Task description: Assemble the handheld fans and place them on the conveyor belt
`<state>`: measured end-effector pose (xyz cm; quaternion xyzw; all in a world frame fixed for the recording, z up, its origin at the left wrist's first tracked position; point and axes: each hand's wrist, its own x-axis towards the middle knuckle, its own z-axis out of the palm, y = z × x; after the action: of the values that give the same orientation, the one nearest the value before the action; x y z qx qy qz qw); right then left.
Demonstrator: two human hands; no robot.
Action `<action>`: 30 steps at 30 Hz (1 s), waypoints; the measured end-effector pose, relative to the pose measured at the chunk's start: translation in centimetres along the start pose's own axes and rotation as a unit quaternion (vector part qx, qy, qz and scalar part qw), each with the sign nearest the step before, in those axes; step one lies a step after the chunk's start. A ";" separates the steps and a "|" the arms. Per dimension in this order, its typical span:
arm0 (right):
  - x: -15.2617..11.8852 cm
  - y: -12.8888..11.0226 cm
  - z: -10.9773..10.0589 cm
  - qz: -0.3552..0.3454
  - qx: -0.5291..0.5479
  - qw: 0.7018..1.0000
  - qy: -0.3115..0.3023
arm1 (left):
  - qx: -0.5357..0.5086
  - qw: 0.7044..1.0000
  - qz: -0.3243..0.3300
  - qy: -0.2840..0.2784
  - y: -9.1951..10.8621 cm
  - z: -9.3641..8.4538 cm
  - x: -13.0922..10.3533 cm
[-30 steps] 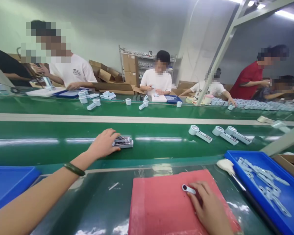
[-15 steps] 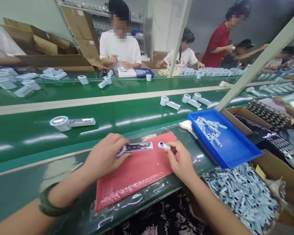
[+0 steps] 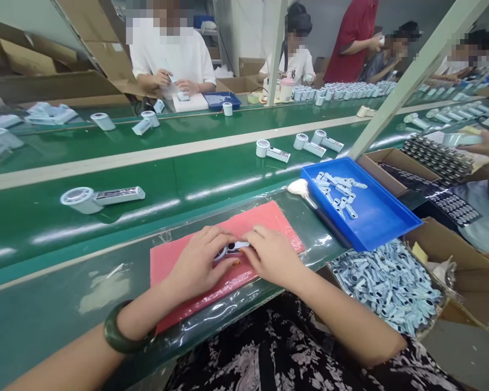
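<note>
Over the red mat (image 3: 285,228), my left hand (image 3: 201,263) grips the round end of a white device (image 3: 220,254), most of it hidden by my fingers. My right hand (image 3: 271,255) pinches a small pale-blue part (image 3: 238,246) with a dark oval, which lies along the device's handle. Both hands' fingertips nearly meet there. Past the mat, another white device (image 3: 81,200) with a round head and a handle lies on the green belt (image 3: 179,206).
At the right are a blue tray (image 3: 387,222) with small pale parts, a box heaped with similar parts (image 3: 387,282), and a brush (image 3: 299,188). A slanted pole (image 3: 415,81) rises beyond the tray. People sit and stand across the belt.
My right hand has moved left and brought the small part onto the device held in my left hand. The view has shifted, and the belt's items appear further left and higher.
</note>
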<state>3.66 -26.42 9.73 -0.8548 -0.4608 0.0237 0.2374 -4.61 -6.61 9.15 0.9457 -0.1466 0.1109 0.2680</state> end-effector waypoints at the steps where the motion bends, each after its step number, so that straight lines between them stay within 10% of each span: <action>1: 0.1 0.1 -0.2 -0.002 0.009 1.000 0.000 | -0.005 1.000 -0.005 0.002 0.1 0.1 0.0; 11: 0.4 2.9 1.6 0.052 0.342 0.938 -0.012 | -0.009 0.999 -0.052 0.012 0.9 0.5 -0.2; 19: -0.8 2.3 0.2 0.000 0.201 0.973 -0.111 | 0.074 0.996 -0.046 -0.010 2.8 1.2 -2.2; 30: -2.0 2.6 1.2 -0.010 0.222 0.975 -0.013 | 0.184 0.982 -0.024 -0.035 2.8 1.0 -1.6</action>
<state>4.20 -28.75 7.23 -0.7757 -0.4559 0.1339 0.4155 -6.96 -9.11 9.16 0.9855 -0.1099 0.0959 0.0872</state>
